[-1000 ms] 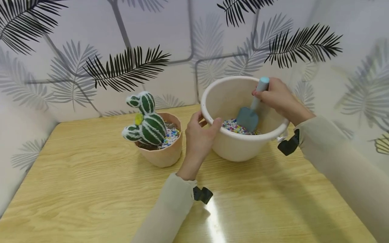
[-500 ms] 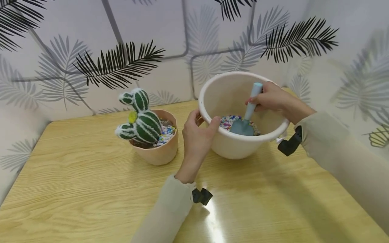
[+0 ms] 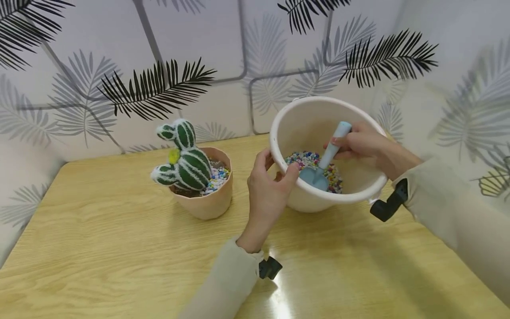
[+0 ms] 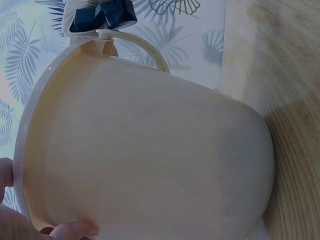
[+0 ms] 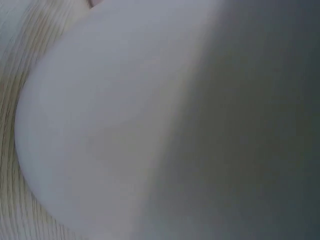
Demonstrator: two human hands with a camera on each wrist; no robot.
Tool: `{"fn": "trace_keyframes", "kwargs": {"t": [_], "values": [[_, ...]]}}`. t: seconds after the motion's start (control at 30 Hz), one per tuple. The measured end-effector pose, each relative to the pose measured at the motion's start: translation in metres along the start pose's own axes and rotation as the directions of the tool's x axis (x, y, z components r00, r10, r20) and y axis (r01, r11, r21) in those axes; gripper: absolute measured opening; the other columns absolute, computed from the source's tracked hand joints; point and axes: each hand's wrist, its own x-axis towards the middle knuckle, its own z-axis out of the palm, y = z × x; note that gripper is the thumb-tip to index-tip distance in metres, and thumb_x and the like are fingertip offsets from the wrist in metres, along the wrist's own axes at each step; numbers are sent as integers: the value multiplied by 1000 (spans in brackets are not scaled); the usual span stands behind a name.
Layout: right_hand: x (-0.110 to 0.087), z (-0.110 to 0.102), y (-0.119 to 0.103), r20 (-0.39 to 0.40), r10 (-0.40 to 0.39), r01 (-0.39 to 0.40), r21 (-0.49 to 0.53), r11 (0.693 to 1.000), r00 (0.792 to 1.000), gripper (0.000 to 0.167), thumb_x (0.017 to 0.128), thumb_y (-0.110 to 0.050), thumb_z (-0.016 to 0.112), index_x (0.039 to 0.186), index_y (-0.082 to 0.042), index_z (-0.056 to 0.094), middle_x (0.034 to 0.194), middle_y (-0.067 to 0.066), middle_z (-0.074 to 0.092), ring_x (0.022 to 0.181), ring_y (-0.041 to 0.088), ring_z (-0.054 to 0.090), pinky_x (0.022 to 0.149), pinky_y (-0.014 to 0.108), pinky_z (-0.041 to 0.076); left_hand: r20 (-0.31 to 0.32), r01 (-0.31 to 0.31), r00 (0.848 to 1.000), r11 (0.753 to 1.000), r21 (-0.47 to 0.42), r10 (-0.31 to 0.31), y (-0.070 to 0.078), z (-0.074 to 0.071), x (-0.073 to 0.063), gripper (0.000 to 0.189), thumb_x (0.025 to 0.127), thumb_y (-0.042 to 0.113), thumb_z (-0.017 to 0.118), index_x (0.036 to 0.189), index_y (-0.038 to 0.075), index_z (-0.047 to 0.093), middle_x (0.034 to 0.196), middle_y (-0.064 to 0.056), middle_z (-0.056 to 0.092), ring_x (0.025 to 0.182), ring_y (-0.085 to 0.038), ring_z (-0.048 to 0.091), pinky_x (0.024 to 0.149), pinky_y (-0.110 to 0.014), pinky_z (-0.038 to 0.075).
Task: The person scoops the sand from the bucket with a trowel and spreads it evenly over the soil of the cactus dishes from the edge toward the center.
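A cream plastic bucket (image 3: 314, 206) stands tilted towards me on the table, with multicoloured pebbles (image 3: 304, 158) inside. My left hand (image 3: 268, 190) grips its left rim, thumb at the edge; the left wrist view shows fingertips (image 4: 75, 229) against the outer wall. Inside the bucket, my right hand (image 3: 364, 144) holds a light blue toy shovel (image 3: 330, 148) by the handle. The shovel's blade rests low among the pebbles near the front wall. In the right wrist view the bucket's outer wall (image 5: 90, 125) fills most of the picture, and the hand is hidden.
Left of the bucket stands a peach flowerpot (image 3: 211, 206) with a knitted green cactus (image 3: 193, 168) and coloured pebbles. The wooden table (image 3: 119, 248) meets a leaf-patterned wall (image 3: 223, 106) close behind both containers. A bucket handle (image 4: 145, 47) shows in the left wrist view.
The bucket has tipped further towards me and shifted slightly right with my left hand. My right hand has moved lower, and the shovel's blade has come towards the front wall.
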Motion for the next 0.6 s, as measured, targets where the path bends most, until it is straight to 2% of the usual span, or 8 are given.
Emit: {"fn": "trace_keyframes", "kwargs": {"t": [0.1, 0.23, 0.4, 0.6], "values": [[0, 2, 1, 19, 19, -21, 120, 993, 1000, 4, 97, 5, 40, 100, 2, 39, 76, 1, 67, 75, 9, 69, 73, 27, 58, 4, 5, 1000, 1000, 4, -5, -2, -2, -1, 50, 83, 18, 67, 129, 5, 52, 128, -10, 59, 125, -21, 53, 94, -38, 52], [2, 2, -1, 24, 36, -40, 185, 982, 999, 2, 97, 4, 39, 97, 3, 41, 72, 3, 70, 72, 11, 70, 70, 27, 59, 11, 10, 1000, 1000, -6, -10, -6, -4, 1, 51, 84, 18, 67, 130, 4, 51, 128, -11, 59, 125, -22, 53, 94, -37, 52], [4, 5, -5, 21, 18, -21, 158, 987, 1000, 4, 98, 0, 40, 97, 4, 41, 72, 1, 70, 70, 10, 70, 68, 26, 58, 12, -4, 1000, 1000, 8, 4, -10, -8, 5, 50, 84, 18, 66, 130, 4, 52, 127, -12, 59, 125, -24, 53, 93, -37, 52], [7, 8, -12, -11, 7, -5, 146, 989, 1000, 4, 99, -2, 41, 98, 2, 41, 71, 0, 70, 69, 9, 70, 66, 24, 58, 17, -10, 1000, 1000, 27, 10, -7, -14, 12, 50, 85, 20, 65, 130, 1, 53, 127, -14, 59, 125, -26, 53, 94, -36, 51]]}}
